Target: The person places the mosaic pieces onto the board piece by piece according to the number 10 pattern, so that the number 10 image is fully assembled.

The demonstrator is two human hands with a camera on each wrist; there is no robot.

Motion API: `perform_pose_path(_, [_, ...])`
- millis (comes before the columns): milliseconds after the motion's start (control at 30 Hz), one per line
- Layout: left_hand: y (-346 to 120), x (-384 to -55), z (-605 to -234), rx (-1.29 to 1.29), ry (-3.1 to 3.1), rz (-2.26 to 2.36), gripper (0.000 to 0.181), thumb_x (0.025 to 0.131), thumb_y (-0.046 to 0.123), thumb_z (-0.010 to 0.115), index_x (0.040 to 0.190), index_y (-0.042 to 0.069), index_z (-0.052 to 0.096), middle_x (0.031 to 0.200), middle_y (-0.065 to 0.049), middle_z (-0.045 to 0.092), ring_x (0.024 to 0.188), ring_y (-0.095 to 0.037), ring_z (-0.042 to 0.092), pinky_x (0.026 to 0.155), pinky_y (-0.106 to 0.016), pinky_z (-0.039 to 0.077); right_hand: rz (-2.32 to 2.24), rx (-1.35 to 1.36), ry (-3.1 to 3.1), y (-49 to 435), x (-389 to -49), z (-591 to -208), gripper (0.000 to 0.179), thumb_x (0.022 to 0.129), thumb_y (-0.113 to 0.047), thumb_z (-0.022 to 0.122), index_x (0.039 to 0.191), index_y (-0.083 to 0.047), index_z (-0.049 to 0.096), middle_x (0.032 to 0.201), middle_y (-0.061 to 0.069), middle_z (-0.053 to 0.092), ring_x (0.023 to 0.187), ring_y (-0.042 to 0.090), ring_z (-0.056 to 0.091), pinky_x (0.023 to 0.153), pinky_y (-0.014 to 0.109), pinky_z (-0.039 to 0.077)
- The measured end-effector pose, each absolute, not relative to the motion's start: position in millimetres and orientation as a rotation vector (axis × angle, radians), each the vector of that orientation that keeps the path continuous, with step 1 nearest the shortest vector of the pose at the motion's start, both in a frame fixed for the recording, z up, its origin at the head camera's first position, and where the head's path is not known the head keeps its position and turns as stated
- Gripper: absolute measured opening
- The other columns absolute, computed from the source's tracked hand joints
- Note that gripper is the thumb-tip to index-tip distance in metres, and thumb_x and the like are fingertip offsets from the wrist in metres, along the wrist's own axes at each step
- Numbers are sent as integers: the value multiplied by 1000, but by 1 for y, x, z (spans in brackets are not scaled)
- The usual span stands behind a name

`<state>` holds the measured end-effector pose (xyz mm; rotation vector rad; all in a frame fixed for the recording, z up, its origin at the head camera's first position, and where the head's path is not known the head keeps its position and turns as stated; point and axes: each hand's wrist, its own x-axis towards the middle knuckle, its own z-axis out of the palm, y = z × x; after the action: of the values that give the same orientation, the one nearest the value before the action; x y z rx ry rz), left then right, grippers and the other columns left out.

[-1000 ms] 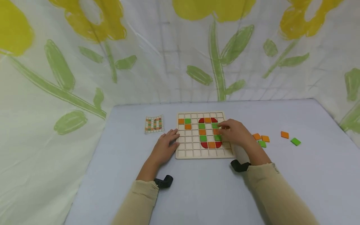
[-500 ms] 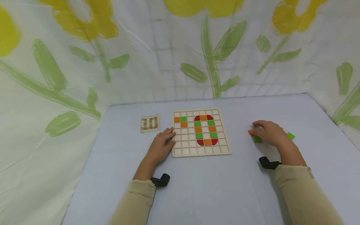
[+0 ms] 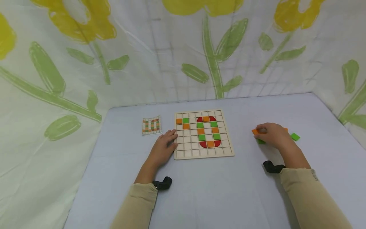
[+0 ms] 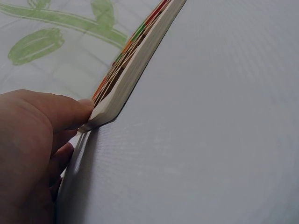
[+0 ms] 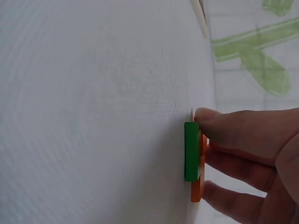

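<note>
Grid board (image 3: 187, 155) flat on worktop (image 3: 211, 190); left hand (image 3: 162, 149) rests at its left edge, fingers relaxed. Right hand (image 3: 271, 135), over board second ago, now among loose tiles (image 3: 295, 136): thumb and fingertips about orange tile (image 3: 254, 131), pinch impossible to tell. Work seems switched from placing to fetching.

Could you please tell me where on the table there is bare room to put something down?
Bare: the table in front of the board, between the two sleeves; also the strip between board and right hand. Crowded: around that hand, with loose tiles, and the board's left edge, where the left hand and patterned card are close.
</note>
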<state>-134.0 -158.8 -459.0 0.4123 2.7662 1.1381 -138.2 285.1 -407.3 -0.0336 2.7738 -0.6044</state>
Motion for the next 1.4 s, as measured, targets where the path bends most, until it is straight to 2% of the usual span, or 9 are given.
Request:
perform_pose_path(267, [-156, -134, -459, 396, 2780, 1141, 42, 99, 24, 59, 139, 13, 57, 157, 3, 39, 149, -19, 27, 126, -42, 13, -615, -76, 2745, 301, -133, -407, 71, 88, -55, 67, 138, -6, 55, 146, 28, 44, 131, 54, 36, 102, 67, 37])
perform_pose_path(400, [-157, -134, -459, 386, 2788, 1136, 42, 99, 24, 59, 139, 14, 57, 156, 4, 39, 149, -19, 28, 126, -42, 14, -722, -104, 2684, 308, -131, -410, 52, 85, -49, 73, 119, -11, 64, 153, 16, 42, 138, 50, 32, 103, 61, 38])
perform_pose_path(500, [-158, -135, -459, 375, 2791, 1133, 41, 99, 24, 59, 139, 14, 57, 157, 5, 39, 149, -18, 28, 126, -41, 14, -807, -109, 2662, 310, -129, -413, 37, 85, -44, 74, 103, -13, 64, 154, 10, 42, 143, 45, 29, 106, 55, 36])
perform_pose_path(667, [-161, -134, -460, 357, 2786, 1162, 41, 99, 24, 59, 138, 14, 58, 156, 5, 40, 149, -18, 28, 126, -41, 14, -841, -122, 2677, 305, -130, -416, 33, 91, -44, 68, 95, -12, 61, 152, 12, 43, 144, 45, 28, 109, 56, 35])
perform_pose_path(867, [-160, -135, -463, 371, 2765, 1198, 40, 99, 25, 60, 138, 14, 58, 156, 6, 40, 148, -17, 28, 126, -40, 14, -804, -160, 2654, 308, -126, -411, 35, 88, -44, 72, 101, -13, 62, 154, 12, 40, 144, 45, 27, 105, 52, 36])
perform_pose_path(967, [-159, -135, -463, 367, 2769, 1193, 40, 99, 24, 60, 138, 14, 58, 156, 6, 40, 148, -16, 28, 126, -40, 14, -822, -194, 2626, 311, -125, -412, 40, 85, -38, 76, 111, -11, 64, 156, 12, 37, 145, 45, 26, 106, 54, 35])
perform_pose_path(1133, [-159, -136, -462, 364, 2773, 1183, 40, 99, 24, 60, 138, 14, 58, 156, 6, 40, 148, -16, 28, 126, -39, 14, -839, -228, 2634, 311, -124, -414, 36, 87, -27, 74, 116, -7, 65, 157, 14, 35, 145, 46, 24, 109, 57, 32])
perform_pose_path(1267, [-159, -136, -462, 369, 2773, 1190, 40, 99, 23, 60, 138, 13, 58, 155, 5, 41, 148, -17, 29, 126, -40, 14, -836, -229, 2650, 310, -124, -413, 31, 87, -25, 74, 110, -8, 64, 156, 14, 36, 145, 46, 25, 108, 54, 34])
perform_pose_path(1400, [-158, -135, -462, 384, 2775, 1196, 39, 99, 22, 60, 137, 13, 59, 155, 4, 41, 148, -18, 29, 126, -41, 14, -827, -205, 2652, 309, -124, -413, 26, 87, -27, 74, 95, -10, 56, 156, 14, 37, 145, 47, 24, 98, 43, 36])
